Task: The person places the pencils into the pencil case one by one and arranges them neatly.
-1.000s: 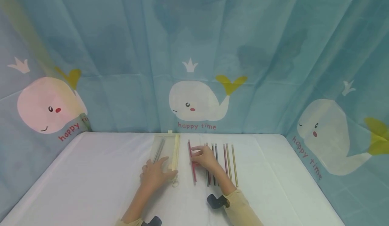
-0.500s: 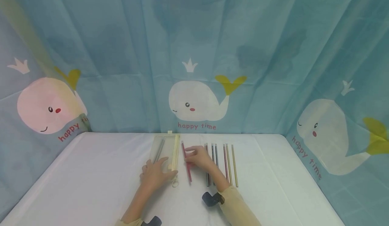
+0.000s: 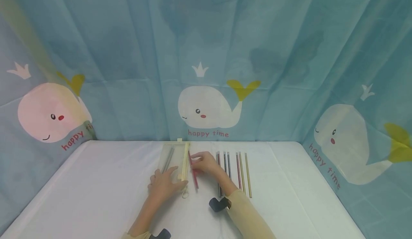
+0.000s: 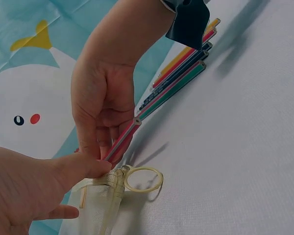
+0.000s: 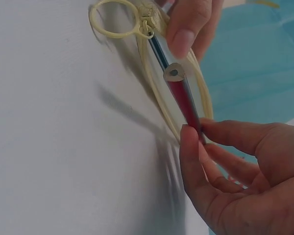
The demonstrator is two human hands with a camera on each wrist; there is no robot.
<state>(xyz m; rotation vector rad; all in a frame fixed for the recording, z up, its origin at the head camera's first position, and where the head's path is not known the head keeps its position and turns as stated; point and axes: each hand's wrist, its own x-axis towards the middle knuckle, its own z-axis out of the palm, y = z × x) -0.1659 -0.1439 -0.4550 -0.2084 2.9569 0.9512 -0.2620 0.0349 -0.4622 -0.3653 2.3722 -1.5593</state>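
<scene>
A cream mesh zip pouch [image 3: 185, 162] lies on the table, with grey pencils [image 3: 168, 159] inside. My left hand [image 3: 162, 186] grips its near end, thumb by the zipper. In the right wrist view, the pouch's mouth [image 5: 204, 93] gapes and a dark pencil [image 5: 158, 51] shows within. My right hand [image 3: 206, 163] pinches a red pencil [image 3: 195, 178] between thumb and fingers, right beside the zipper edge. Its flat, unsharpened end [image 5: 175, 73] faces the right wrist camera. The left hand's fingers behind the pouch are partly hidden.
To the right, several dark, red and gold pencils [image 3: 247, 176] lie in a loose row on the white tablecloth [image 3: 299, 196]. A ring pull [image 3: 185, 194] hangs from the pouch's near end. A blue whale-print curtain [image 3: 276, 117] rises behind the table.
My right hand has carried the red pencil leftward from beside the row to the pouch's zipper edge. The left hand and pouch have stayed in place.
</scene>
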